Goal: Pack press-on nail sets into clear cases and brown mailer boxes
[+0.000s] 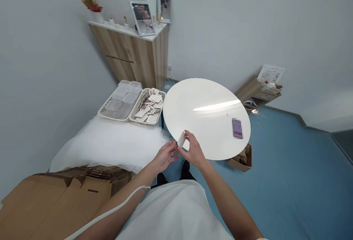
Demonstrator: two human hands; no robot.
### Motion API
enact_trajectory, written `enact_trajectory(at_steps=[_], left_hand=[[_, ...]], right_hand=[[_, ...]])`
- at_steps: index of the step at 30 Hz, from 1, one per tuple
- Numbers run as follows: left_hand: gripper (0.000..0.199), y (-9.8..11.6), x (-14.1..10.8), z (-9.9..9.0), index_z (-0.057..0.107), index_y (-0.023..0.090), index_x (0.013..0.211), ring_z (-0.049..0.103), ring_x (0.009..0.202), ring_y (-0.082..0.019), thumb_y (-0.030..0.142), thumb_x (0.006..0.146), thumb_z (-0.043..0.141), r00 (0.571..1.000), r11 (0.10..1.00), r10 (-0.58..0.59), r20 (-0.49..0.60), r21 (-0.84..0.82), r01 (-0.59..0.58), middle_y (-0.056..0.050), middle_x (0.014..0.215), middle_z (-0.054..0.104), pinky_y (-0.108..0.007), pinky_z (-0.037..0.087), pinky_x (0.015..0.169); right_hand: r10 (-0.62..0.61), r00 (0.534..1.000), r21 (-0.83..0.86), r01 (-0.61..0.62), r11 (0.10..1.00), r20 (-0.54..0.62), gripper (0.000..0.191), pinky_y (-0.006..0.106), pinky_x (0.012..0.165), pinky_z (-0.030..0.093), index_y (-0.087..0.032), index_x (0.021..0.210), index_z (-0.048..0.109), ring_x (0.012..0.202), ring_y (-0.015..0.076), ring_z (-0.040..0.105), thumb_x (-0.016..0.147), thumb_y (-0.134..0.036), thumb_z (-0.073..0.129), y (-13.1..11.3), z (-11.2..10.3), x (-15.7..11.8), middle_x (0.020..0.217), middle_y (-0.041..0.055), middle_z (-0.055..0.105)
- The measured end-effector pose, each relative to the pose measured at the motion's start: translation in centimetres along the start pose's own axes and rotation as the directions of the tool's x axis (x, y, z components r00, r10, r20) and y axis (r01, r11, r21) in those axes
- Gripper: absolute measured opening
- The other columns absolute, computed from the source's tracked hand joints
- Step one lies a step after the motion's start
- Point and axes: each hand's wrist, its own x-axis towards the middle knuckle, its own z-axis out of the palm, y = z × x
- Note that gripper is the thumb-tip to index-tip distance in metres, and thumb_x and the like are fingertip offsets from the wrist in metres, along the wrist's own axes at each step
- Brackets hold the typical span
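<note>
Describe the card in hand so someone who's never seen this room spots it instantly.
Find the big white table in the middle. At its near edge, the person's right hand holds a small white card with dark print. Similar cards lie heaped in the basket left of the table; this one is held up, apart from that heap.

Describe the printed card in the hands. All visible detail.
The printed card is small, flat and white, seemingly paper or thin cardboard, with rows of dark print on the face toward the camera, too small to read. It is tilted, gripped between the thumb and fingers of the right hand, which cover parts of its edge. The left hand's fingertips are right by its other side; contact is unclear. In view, it overlaps the near edge of the white table.
</note>
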Motion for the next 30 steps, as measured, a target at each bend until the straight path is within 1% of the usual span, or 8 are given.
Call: enact_trajectory(at_steps=[2, 5, 11, 15, 20, 23, 26, 30], left_hand=[[0.031, -0.8, 1.0, 1.3, 0.052, 0.019, 0.097, 0.062, 0.079, -0.015, 0.028, 0.071, 0.065, 0.993, 0.995, -0.093, 0.074, 0.034, 0.090, -0.007, 0.091, 0.063, -0.029, 0.049, 0.069], [0.036, -1.9, 2.4, 3.5, 0.048, 0.018, 0.101, 0.062, 0.075, -0.014, 0.022, 0.070, 0.066, 0.986, 0.990, -0.135, 0.099, 0.063, 0.130, -0.006, 0.088, 0.063, -0.029, 0.049, 0.069], [0.041, -3.2, 5.4, 7.2, 0.047, 0.019, 0.101, 0.061, 0.069, -0.011, 0.016, 0.066, 0.069, 0.992, 0.987, -0.112, 0.059, 0.124, 0.104, -0.003, 0.084, 0.063, -0.028, 0.049, 0.069], [0.044, -2.9, 6.8, 9.4, 0.047, 0.020, 0.098, 0.061, 0.069, -0.010, 0.018, 0.062, 0.072, 0.999, 0.982, -0.028, -0.021, 0.184, 0.032, -0.002, 0.083, 0.063, -0.024, 0.048, 0.066], [0.052, -2.8, 7.8, 11.7, 0.046, 0.018, 0.101, 0.059, 0.062, -0.010, 0.024, 0.059, 0.075, 0.992, 0.942, 0.106, -0.067, 0.328, -0.078, -0.001, 0.072, 0.063, -0.023, 0.045, 0.064], [0.052, -3.3, 8.3, 12.9, 0.046, 0.017, 0.101, 0.056, 0.057, -0.008, 0.026, 0.058, 0.075, 0.983, 0.917, 0.171, -0.067, 0.376, -0.134, 0.003, 0.063, 0.059, -0.023, 0.044, 0.064], [0.051, -4.0, 8.8, 13.9, 0.046, 0.017, 0.100, 0.055, 0.056, -0.008, 0.026, 0.059, 0.074, 0.980, 0.899, 0.190, -0.067, 0.413, -0.146, 0.004, 0.061, 0.058, -0.023, 0.043, 0.063], [0.048, -4.8, 9.2, 14.9, 0.046, 0.017, 0.099, 0.055, 0.057, -0.008, 0.027, 0.060, 0.073, 0.975, 0.873, 0.213, -0.066, 0.461, -0.160, 0.004, 0.061, 0.059, -0.024, 0.043, 0.066]], right_hand=[[-0.020, 0.999, 0.100, 0.023, 0.995, -0.031, 0.073, 0.039, 0.091, 0.043, -0.021, 0.132, 0.021, 0.109, 0.0214, 0.046, 0.069, -0.020, 0.055, 0.7, -1.1, -1.1, 0.120, 0.0111, 0.043], [-0.031, 0.997, 0.210, 0.046, 0.977, -0.072, 0.073, 0.040, 0.093, 0.043, -0.022, 0.131, 0.020, 0.110, 0.0207, 0.046, 0.067, -0.015, 0.053, 2.1, -2.9, -2.3, 0.119, 0.0104, 0.042], [-0.025, 0.993, 0.355, 0.064, 0.933, -0.115, 0.069, 0.039, 0.091, 0.044, -0.020, 0.125, 0.025, 0.105, 0.0199, 0.051, 0.063, -0.011, 0.054, 5.9, -6.6, -2.8, 0.117, 0.0109, 0.045], [-0.016, 0.993, 0.383, 0.062, 0.921, -0.120, 0.068, 0.039, 0.094, 0.041, -0.020, 0.125, 0.028, 0.107, 0.0201, 0.049, 0.063, -0.011, 0.056, 8.6, -8.8, -2.4, 0.119, 0.0104, 0.046], [0.069, 0.997, 0.322, -0.051, 0.945, -0.044, 0.068, 0.039, 0.093, 0.041, -0.022, 0.128, 0.031, 0.109, 0.0212, 0.048, 0.067, -0.021, 0.060, 11.7, -11.1, -2.0, 0.122, 0.0097, 0.047], [0.122, 0.992, 0.309, -0.124, 0.943, 0.027, 0.069, 0.038, 0.088, 0.044, -0.025, 0.130, 0.031, 0.099, 0.0194, 0.053, 0.068, -0.024, 0.062, 13.1, -12.4, -2.0, 0.114, 0.0073, 0.053], [0.162, 0.983, 0.314, -0.182, 0.932, 0.091, 0.068, 0.036, 0.082, 0.046, -0.027, 0.130, 0.031, 0.087, 0.0161, 0.056, 0.069, -0.024, 0.061, 14.2, -13.6, -2.1, 0.099, 0.0032, 0.059], [0.161, 0.972, 0.374, -0.215, 0.902, 0.172, 0.067, 0.034, 0.080, 0.046, -0.028, 0.131, 0.030, 0.081, 0.0129, 0.056, 0.070, -0.020, 0.059, 15.6, -15.0, -2.3, 0.098, 0.0023, 0.058]])
